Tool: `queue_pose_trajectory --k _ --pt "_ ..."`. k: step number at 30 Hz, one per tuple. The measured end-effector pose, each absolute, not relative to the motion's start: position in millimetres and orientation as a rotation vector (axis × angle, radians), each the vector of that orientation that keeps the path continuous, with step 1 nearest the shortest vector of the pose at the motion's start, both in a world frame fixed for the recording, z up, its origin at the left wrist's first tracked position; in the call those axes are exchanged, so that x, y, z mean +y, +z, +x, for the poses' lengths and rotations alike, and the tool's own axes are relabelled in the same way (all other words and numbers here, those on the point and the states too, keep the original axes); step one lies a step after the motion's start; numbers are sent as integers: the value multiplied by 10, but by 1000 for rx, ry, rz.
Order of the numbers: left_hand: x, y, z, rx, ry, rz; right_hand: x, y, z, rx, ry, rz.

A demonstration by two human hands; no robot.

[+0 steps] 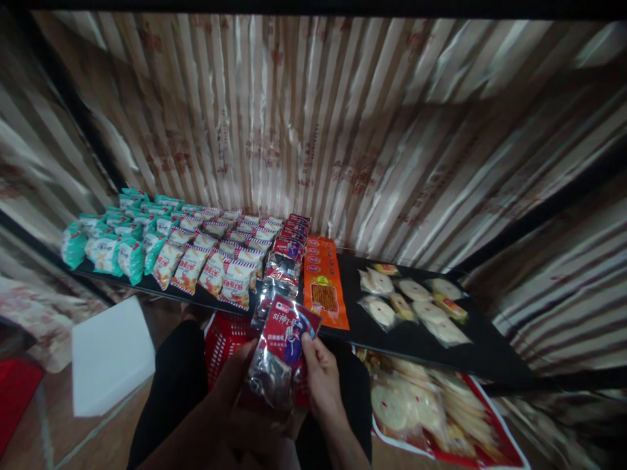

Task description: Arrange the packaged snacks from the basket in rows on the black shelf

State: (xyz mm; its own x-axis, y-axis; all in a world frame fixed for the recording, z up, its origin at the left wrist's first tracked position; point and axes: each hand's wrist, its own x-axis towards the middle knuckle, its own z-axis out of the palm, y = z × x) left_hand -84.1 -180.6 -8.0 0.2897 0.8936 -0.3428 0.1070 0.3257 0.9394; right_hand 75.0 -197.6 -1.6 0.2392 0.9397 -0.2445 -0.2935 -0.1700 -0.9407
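Note:
A shiny dark red snack packet with a cartoon figure and white lettering is held in front of my knees. My left hand grips its left edge, fingers mostly hidden beneath. On the right side my right hand closes on it, thumb across the printed front. Just beyond, similar dark red packets form a row on the black shelf. Right of that row lies a long orange packet with a window. Below my hands, a red plastic basket shows between my legs.
Teal bags and white-and-orange snack bags stand in rows on the left. Clear packs of pale round discs lie on the right. Beneath the shelf sits a red tray of packs. A white box rests on the floor.

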Motion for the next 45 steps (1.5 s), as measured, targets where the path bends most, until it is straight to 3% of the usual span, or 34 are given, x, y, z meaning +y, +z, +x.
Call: queue_pose_trajectory --k 6,15,26,31,45 --pt "-1797 86 -824 1047 685 1381 -1861 -39 936 -759 1207 -1357" --pt "-1640 -95 -810 1124 714 1452 -1826 -73 903 -788 1290 -1305" --pt "-1464 257 -596 956 793 1101 -1868 -103 951 -821 1251 -1367" --pt "-1423 120 -492 867 779 855 -1866 -149 1052 -723 1185 -1418" --pt "-1494 -1 -443 1078 742 1046 -1888 -179 1153 -567 1224 -1388"
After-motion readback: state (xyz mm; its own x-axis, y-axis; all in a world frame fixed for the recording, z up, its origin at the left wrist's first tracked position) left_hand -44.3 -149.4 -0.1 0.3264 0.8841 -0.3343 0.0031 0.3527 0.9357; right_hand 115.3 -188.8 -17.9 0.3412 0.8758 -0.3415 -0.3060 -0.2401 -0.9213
